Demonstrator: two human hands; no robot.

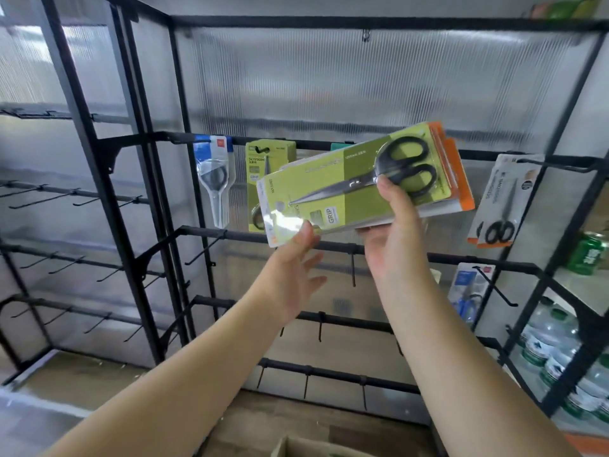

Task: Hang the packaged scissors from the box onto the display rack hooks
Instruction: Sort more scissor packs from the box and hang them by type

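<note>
My right hand (397, 232) grips a stack of packaged scissors (333, 189), the top one green with black handles, orange-edged packs behind it. The stack is held sideways in front of the black display rack (329, 247). My left hand (296, 275) touches the stack's lower left corner with its thumb, the other fingers spread and relaxed. On the rack's upper bar hang a clear blue-topped scissors pack (214, 179), a green pack (260, 179) and, at the right, an orange-edged pack (504, 199). A blue pack (468, 291) hangs lower right. The cardboard box (316, 446) shows at the bottom edge.
Bare black hooks (353, 268) stick out from the lower bars. A second rack (72, 196) with bare hooks stands at the left. Water bottles (560, 357) and a green can (590, 255) sit on shelves at the right. Ribbed translucent panels back the racks.
</note>
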